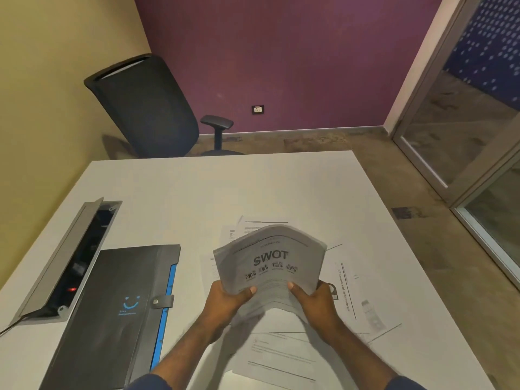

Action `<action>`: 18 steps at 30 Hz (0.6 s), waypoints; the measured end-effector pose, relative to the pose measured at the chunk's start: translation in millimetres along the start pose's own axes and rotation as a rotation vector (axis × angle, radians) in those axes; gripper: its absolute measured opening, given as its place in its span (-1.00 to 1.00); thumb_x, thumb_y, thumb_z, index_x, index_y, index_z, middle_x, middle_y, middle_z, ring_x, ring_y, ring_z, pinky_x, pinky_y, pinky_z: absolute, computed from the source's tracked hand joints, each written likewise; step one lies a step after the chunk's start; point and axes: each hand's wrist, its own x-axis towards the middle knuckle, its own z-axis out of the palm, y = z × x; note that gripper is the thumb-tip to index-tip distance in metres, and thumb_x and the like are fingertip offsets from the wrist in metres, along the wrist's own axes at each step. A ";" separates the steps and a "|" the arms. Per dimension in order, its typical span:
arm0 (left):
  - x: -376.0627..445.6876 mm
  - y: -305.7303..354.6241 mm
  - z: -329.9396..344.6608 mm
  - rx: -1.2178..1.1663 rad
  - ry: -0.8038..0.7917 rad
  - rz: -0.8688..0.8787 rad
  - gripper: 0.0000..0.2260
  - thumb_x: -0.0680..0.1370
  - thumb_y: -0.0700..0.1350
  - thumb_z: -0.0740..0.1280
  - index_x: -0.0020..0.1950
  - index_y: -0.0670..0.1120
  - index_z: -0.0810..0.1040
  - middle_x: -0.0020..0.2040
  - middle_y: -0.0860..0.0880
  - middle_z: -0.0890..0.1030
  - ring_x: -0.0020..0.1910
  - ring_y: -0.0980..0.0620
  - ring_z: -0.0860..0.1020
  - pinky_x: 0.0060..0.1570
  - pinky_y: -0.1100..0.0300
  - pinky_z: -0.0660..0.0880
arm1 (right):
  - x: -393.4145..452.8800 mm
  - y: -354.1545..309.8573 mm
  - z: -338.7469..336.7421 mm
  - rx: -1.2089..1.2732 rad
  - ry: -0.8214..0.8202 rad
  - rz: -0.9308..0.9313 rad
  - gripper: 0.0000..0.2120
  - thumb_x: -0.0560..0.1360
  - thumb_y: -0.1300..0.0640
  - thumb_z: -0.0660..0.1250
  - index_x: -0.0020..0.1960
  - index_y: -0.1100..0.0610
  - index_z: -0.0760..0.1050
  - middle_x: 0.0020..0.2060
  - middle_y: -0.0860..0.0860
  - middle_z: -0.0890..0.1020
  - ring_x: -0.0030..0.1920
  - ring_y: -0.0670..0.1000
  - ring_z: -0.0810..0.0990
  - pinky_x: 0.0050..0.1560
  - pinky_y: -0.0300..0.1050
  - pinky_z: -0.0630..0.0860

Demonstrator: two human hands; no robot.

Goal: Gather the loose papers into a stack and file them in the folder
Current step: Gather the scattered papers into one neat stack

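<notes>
Both hands hold a bowed stack of papers (271, 257) above the white table (174, 192); its top sheet reads "SWOT". My left hand (229, 301) grips the stack's lower left edge, my right hand (312, 301) its lower right edge. Several loose printed sheets (284, 353) still lie on the table under and around the stack, some reaching out to the right (363, 294). The dark folder (112, 311), shut with a snap tab and showing a blue edge, lies flat to the left of my hands.
An open cable box (70, 257) with a raised grey lid is set into the table at the left, a red light inside. A dark office chair (149, 108) stands behind the table. A glass door (464, 130) is at the right.
</notes>
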 end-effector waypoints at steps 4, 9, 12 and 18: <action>7.8 2.3 7.0 0.070 0.017 -0.021 -0.79 0.45 -0.22 0.51 0.06 -0.06 0.67 0.00 -0.02 0.74 0.01 -0.02 0.70 0.07 0.01 0.61 | -1.7 4.1 -0.3 -0.030 0.022 0.004 -0.89 0.51 0.21 0.39 0.04 0.10 0.57 -0.13 -0.02 0.70 -0.21 -0.20 0.70 -0.24 -0.30 0.59; 27.0 15.0 11.2 0.216 0.022 0.027 -0.70 0.47 -0.25 0.47 0.18 -0.07 0.59 0.03 -0.03 0.71 0.02 -0.05 0.69 0.03 0.00 0.63 | 4.4 -6.9 -16.5 -0.035 0.077 -0.038 -0.87 0.54 0.26 0.34 0.06 0.12 0.55 -0.14 -0.02 0.70 -0.19 -0.15 0.71 -0.27 -0.34 0.58; 43.6 13.8 10.4 0.293 0.059 0.020 -0.45 0.44 -0.36 0.35 0.33 0.08 0.37 0.10 0.02 0.60 -0.06 0.01 0.64 -0.03 0.07 0.62 | 12.1 -9.2 -35.1 -0.004 0.179 -0.048 -0.83 0.51 0.28 0.37 0.08 0.11 0.55 -0.09 0.07 0.69 -0.14 -0.02 0.67 -0.20 -0.31 0.60; 61.0 -20.7 2.3 0.723 0.053 -0.041 -0.40 0.41 -0.22 0.38 0.45 -0.05 0.36 0.31 -0.05 0.45 0.23 -0.04 0.49 0.12 0.19 0.47 | 19.9 -2.1 -79.7 0.049 0.348 0.025 -0.64 0.51 0.27 0.38 0.29 0.30 0.48 0.06 0.18 0.62 0.03 0.17 0.58 0.17 0.05 0.51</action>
